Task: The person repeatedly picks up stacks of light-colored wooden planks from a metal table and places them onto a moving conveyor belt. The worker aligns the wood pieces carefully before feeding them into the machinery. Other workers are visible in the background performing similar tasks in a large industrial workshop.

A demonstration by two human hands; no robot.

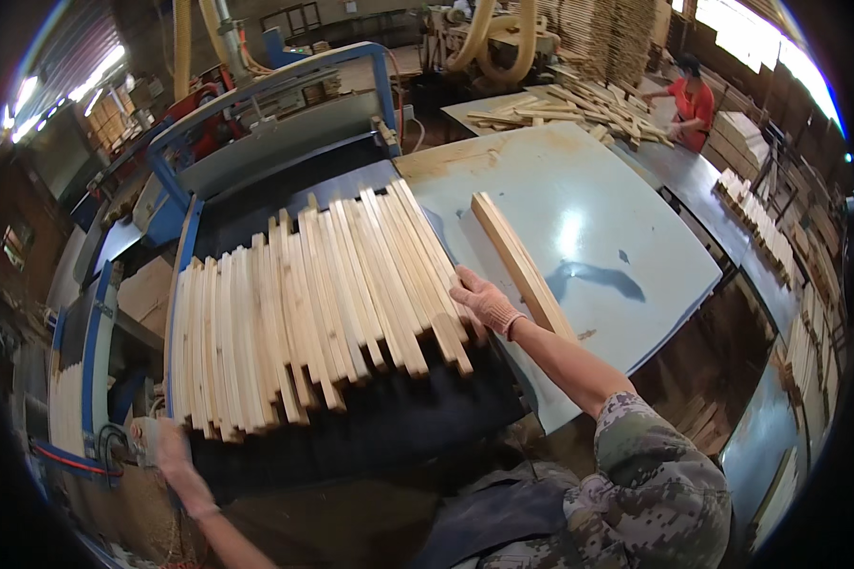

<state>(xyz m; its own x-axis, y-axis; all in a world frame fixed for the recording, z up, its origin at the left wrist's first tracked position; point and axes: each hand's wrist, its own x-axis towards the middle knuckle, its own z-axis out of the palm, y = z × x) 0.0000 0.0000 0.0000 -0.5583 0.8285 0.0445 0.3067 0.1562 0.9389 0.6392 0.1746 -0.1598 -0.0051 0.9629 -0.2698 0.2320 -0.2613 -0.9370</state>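
Observation:
A row of pale wooden strips [299, 308] lies side by side on the black belt [399, 427] of a blue-framed machine, with their near ends uneven. My right hand [487, 301], in a pale pinkish glove, is closed on the rightmost strip [427, 242] along its outer edge, with part of the fingers hidden. Low at the left, my left hand [176, 460] is apart from the row, close to a small box with cables [145, 438]. It is gloved too and smeared, so its fingers do not show clearly.
A blue frame bar [285, 81] spans the belt's far side. To the right, a thicker wooden piece [522, 266] rests on a grey metal table [636, 218]. Loose strips [588, 104] are heaped at its far end, where a person in red [693, 104] stands.

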